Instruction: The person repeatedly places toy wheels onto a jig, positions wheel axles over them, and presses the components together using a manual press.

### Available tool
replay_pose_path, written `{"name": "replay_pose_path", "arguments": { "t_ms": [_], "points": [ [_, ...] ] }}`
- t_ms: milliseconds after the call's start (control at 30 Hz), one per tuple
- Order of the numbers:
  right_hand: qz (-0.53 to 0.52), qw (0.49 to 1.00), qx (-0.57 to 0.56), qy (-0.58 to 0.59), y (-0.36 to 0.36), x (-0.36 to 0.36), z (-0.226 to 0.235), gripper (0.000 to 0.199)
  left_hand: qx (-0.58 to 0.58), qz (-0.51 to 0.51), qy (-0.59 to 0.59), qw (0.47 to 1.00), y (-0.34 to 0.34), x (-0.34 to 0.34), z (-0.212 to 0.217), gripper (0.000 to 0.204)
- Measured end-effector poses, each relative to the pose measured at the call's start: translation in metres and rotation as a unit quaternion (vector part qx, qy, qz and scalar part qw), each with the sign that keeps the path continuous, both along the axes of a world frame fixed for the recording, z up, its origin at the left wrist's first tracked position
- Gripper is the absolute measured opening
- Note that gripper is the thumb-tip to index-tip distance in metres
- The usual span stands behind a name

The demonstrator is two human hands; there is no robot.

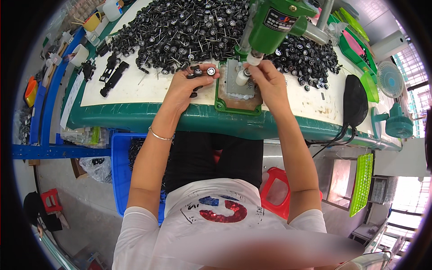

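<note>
Wheel [211,70]: small black toy wheel with a silver hub, pinched at the fingertips of the left hand [189,83], just left of the press base.
Left hand: closed on the wheel; more black parts sit under its fingers.
Right hand [265,81]: fingers closed around a white cylinder [242,77] standing on the grey block [236,85] under the press.
Press [270,24]: green body, white tip directly above the cylinder; green base plate [219,104] at the worktop edge.
Technique (judgement): keep the part upright and centred beneath the tip, with fingertips clear of the gap before pressing.
Label: dark rectangular plate with pale print on the press body, facing the person.
Wheel pile [180,31]: many black wheels on metal axles, spread across the white worktop [148,87] behind the press.
Chassis [114,77]: black toy frames lying far left.
Bin [119,171]: blue, below the worktop.
Stool [276,193]: red, beside the person's legs.
Fan [389,78]: pale green, far right.
</note>
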State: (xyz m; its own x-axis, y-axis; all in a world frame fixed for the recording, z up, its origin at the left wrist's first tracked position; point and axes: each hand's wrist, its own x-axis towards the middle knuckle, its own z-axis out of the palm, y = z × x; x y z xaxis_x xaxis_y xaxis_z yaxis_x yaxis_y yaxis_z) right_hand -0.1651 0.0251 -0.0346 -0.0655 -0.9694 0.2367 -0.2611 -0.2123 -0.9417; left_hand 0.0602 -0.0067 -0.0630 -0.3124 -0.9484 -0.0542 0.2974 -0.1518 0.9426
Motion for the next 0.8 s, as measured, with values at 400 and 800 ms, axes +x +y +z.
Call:
{"name": "replay_pose_path", "arguments": {
  "t_ms": [400, 800],
  "points": [
    [-0.013, 0.976, -0.152, 0.156, 0.011, 0.016, -0.001, 0.014, -0.010, 0.073, 0.013, 0.997, 0.013, 0.000, 0.000, 0.023],
    [-0.014, 0.983, -0.145, 0.114, 0.013, 0.016, -0.011, 0.027, -0.058, 0.068, 0.002, 0.996, 0.024, -0.029, 0.024, 0.019]
  ]
}}
